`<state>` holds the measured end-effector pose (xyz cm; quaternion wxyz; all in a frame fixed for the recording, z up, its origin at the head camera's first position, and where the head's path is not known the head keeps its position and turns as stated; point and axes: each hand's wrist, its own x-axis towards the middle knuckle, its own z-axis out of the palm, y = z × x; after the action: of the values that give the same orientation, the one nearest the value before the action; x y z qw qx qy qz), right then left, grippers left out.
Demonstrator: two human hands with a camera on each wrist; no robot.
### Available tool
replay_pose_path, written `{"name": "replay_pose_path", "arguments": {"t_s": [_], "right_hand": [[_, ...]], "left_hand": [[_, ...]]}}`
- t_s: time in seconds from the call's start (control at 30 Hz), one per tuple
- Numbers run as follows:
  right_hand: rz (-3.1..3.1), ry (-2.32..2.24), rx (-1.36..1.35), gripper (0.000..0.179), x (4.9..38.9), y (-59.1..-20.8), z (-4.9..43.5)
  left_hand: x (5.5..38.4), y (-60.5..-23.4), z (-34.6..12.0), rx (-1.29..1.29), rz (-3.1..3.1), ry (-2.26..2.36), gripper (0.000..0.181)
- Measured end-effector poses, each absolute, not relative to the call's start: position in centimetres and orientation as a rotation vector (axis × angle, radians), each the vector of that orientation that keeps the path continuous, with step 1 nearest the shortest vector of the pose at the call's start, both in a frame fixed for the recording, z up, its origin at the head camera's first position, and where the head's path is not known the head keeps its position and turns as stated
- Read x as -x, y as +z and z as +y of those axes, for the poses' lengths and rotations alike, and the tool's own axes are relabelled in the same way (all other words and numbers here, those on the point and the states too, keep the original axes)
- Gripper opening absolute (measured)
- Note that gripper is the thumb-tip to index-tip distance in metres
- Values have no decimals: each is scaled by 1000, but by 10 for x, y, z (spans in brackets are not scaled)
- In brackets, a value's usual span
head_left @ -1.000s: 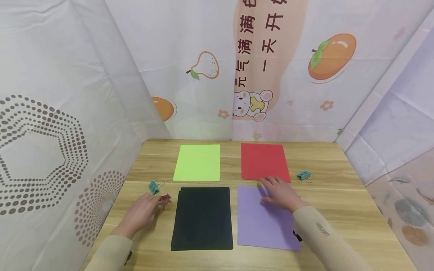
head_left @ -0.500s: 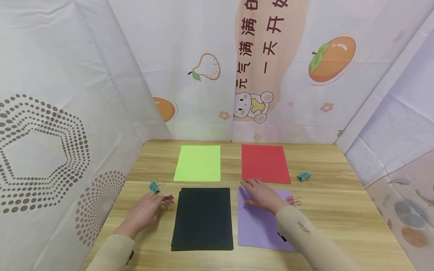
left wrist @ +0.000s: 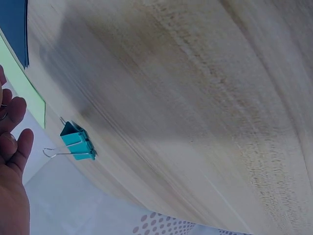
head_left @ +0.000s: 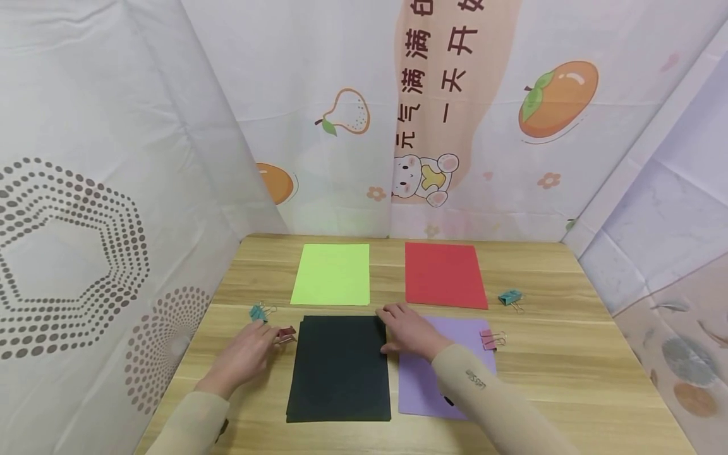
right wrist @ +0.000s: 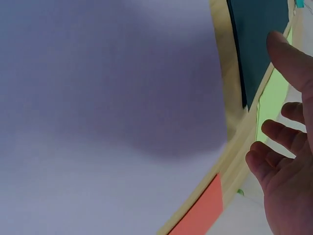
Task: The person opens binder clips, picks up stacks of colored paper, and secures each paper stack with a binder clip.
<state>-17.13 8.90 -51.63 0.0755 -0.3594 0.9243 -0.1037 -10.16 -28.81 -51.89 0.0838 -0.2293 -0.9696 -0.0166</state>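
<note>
My left hand (head_left: 241,355) pinches a dark pink binder clip (head_left: 287,335) just left of a stack of black sheets (head_left: 341,373). In the left wrist view, the fingers (left wrist: 17,115) are curled and the clip is mostly out of frame. My right hand (head_left: 412,332) reaches over the purple sheets (head_left: 418,388), with its fingertips at the upper right edge of the black stack. The right wrist view shows that hand's thumb (right wrist: 288,56) spread apart from loosely bent fingers, nothing between them. A pink binder clip (head_left: 488,339) sits on the purple sheets' right edge.
Behind the black stack lie lime-green sheets (head_left: 331,275); red sheets (head_left: 445,275) lie behind the purple ones. One teal binder clip (head_left: 258,313) rests beyond my left hand. Another teal clip (head_left: 510,297) is right of the red sheets. Curtains stand around the wooden table (head_left: 563,379).
My right hand has moved left across the purple sheets to the black stack, uncovering the pink clip on the purple edge. My left hand has shifted slightly right with its binder clip.
</note>
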Motion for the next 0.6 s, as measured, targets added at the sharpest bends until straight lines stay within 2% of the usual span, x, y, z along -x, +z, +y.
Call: {"name": "replay_pose_path", "arguments": {"t_s": [0.6], "right_hand": [[2783, -192, 1016, 90, 169, -536, 78]], "left_hand": [[104, -519, -282, 679, -2904, -54, 23]]}}
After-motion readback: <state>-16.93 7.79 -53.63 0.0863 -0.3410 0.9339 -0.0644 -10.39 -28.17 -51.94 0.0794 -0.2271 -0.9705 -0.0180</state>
